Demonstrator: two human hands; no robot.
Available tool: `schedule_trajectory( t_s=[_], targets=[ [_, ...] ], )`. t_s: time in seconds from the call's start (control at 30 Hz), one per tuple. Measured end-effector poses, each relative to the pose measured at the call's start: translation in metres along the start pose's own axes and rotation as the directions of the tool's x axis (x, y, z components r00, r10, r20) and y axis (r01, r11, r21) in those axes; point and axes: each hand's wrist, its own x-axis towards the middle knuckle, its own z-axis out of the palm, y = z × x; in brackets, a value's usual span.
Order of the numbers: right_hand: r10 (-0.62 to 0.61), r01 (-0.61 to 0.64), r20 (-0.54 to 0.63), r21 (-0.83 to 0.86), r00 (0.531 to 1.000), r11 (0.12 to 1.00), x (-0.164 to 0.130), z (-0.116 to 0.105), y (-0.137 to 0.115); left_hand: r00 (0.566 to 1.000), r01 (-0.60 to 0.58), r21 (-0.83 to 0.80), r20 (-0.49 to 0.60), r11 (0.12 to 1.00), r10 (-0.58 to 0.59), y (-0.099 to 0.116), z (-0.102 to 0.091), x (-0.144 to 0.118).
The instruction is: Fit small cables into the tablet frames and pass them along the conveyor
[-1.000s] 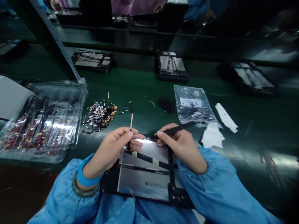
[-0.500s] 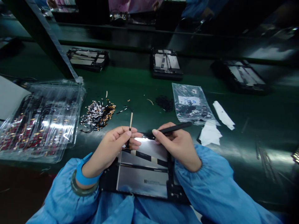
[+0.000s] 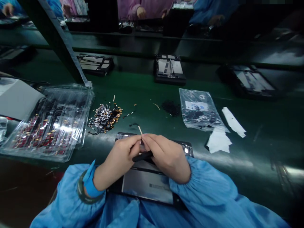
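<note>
Both my hands meet fingertip to fingertip above an opened tablet [image 3: 147, 185], its silver battery area partly covered by them. My left hand [image 3: 117, 155] pinches a small cable with a cream strip [image 3: 140, 129]; a thin black wire end [image 3: 134, 124] curls from its top. My right hand [image 3: 167, 156] is closed against the same strip and also keeps hold of a slim black tool [image 3: 142, 156], which points left and down under the palm. Whether the tool is tweezers I cannot tell. The lower part of the cable is hidden behind the fingers.
Left of the tablet lie a pile of small cables [image 3: 106, 117] and stacked clear trays [image 3: 83, 136] of parts. To the right are a zip bag [image 3: 199, 122], black bits [image 3: 171, 107] and white paper scraps [image 3: 219, 141]. More opened tablets [image 3: 169, 77] stand behind; co-workers' hands [image 3: 141, 12] show beyond.
My right hand has moved left to meet my left hand at the strip. The black tool has swung from pointing right to pointing left. The view has shifted slightly.
</note>
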Motion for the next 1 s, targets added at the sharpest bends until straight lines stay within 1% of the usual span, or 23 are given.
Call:
schedule_trajectory(
  t_s=[0.03, 0.07, 0.13, 0.17, 0.2, 0.23, 0.27, 0.3, 0.33, 0.4, 0.43, 0.47, 0.5, 0.53, 0.6, 0.63, 0.67, 0.7, 0.73, 0.8, 0.87, 0.93, 1.0],
  targets=[
    [0.019, -0.019, -0.007, 0.011, 1.000, 1.000, -0.001, -0.001, 0.002, 0.999, -0.020, 0.051, -0.032, 0.998, 0.022, -0.001, 0.000, -0.002],
    [0.062, -0.061, -0.022, 0.036, 0.998, 0.997, -0.002, -0.002, 0.005, 0.999, -0.006, 0.045, -0.052, 0.999, 0.008, -0.001, -0.001, -0.003],
    [0.222, -0.213, -0.114, 0.079, 0.968, 0.974, -0.005, -0.009, 0.012, 0.991, 0.120, -0.147, -0.039, 0.982, -0.127, -0.001, -0.005, -0.002],
    [0.306, -0.294, -0.170, 0.092, 0.937, 0.951, -0.006, -0.013, 0.015, 0.976, 0.209, -0.294, 0.008, 0.933, -0.216, 0.000, -0.007, -0.001],
    [0.364, -0.351, -0.214, 0.098, 0.906, 0.931, -0.008, -0.017, 0.017, 0.954, 0.294, -0.436, 0.076, 0.851, -0.291, 0.001, -0.009, 0.000],
    [0.384, -0.371, -0.234, 0.098, 0.893, 0.923, -0.010, -0.020, 0.018, 0.930, 0.361, -0.549, 0.152, 0.754, -0.335, 0.002, -0.011, 0.001],
    [0.360, -0.347, -0.230, 0.097, 0.904, 0.933, -0.011, -0.021, 0.017, 0.911, 0.408, -0.625, 0.224, 0.666, -0.347, 0.003, -0.012, 0.003],
    [0.304, -0.289, -0.199, 0.100, 0.932, 0.952, -0.012, -0.022, 0.016, 0.897, 0.438, -0.669, 0.282, 0.601, -0.340, 0.004, -0.013, 0.004],
    [0.233, -0.217, -0.151, 0.116, 0.961, 0.969, -0.012, -0.022, 0.013, 0.890, 0.455, -0.691, 0.321, 0.562, -0.325, 0.005, -0.013, 0.005],
    [0.156, -0.138, -0.086, 0.185, 0.984, 0.973, -0.011, -0.020, 0.009, 0.889, 0.456, -0.709, 0.340, 0.537, -0.306, 0.006, -0.011, 0.006],
    [0.176, -0.155, -0.073, 0.237, 0.982, 0.959, -0.009, -0.019, 0.007, 0.893, 0.449, -0.713, 0.330, 0.538, -0.308, 0.006, -0.009, 0.007],
    [0.240, -0.210, -0.068, 0.297, 0.968, 0.931, -0.007, -0.019, 0.006, 0.898, 0.436, -0.717, 0.307, 0.543, -0.316, 0.006, -0.007, 0.006],
    [0.338, -0.297, -0.052, 0.366, 0.940, 0.882, -0.004, -0.019, 0.007, 0.903, 0.423, -0.716, 0.282, 0.554, -0.325, 0.006, -0.005, 0.006],
    [0.447, -0.393, -0.020, 0.442, 0.894, 0.807, 0.000, -0.019, 0.007, 0.906, 0.414, -0.706, 0.261, 0.575, -0.332, 0.006, -0.003, 0.005],
    [0.626, -0.564, 0.111, 0.574, 0.772, 0.594, 0.009, -0.018, 0.009, 0.914, 0.401, -0.651, 0.240, 0.645, -0.326, 0.006, 0.000, 0.004],
    [0.674, -0.619, 0.186, 0.616, 0.715, 0.487, 0.013, -0.017, 0.010, 0.920, 0.389, -0.611, 0.228, 0.689, -0.318, 0.006, 0.001, 0.003],
    [0.698, -0.650, 0.244, 0.646, 0.673, 0.401, 0.018, -0.016, 0.010, 0.928, 0.372, -0.565, 0.209, 0.737, -0.308, 0.006, 0.002, 0.003],
    [0.708, -0.662, 0.278, 0.665, 0.649, 0.346, 0.021, -0.015, 0.010, 0.941, 0.338, -0.512, 0.168, 0.790, -0.294, 0.006, 0.002, 0.002],
    [0.714, -0.663, 0.286, 0.675, 0.639, 0.324, 0.024, -0.014, 0.009, 0.958, 0.283, -0.454, 0.097, 0.845, -0.270, 0.006, 0.002, 0.001],
    [0.724, -0.658, 0.254, 0.668, 0.641, 0.348, 0.026, -0.012, 0.007, 0.977, 0.139, -0.322, -0.110, 0.936, -0.183, 0.007, 0.002, -0.001],
    [0.727, -0.648, 0.202, 0.644, 0.656, 0.405, 0.025, -0.011, 0.004, 0.950, 0.002, -0.208, -0.304, 0.978, -0.067, 0.008, 0.001, -0.002],
    [0.719, -0.636, 0.167, 0.625, 0.674, 0.451, 0.021, -0.009, 0.003, 0.918, -0.074, -0.155, -0.397, 0.985, 0.006, 0.009, 0.001, -0.004],
    [0.715, -0.627, 0.153, 0.627, 0.682, 0.463, 0.018, -0.008, 0.003, 0.914, -0.093, -0.141, -0.405, 0.986, 0.028, 0.009, 0.002, -0.004]
  ],
)
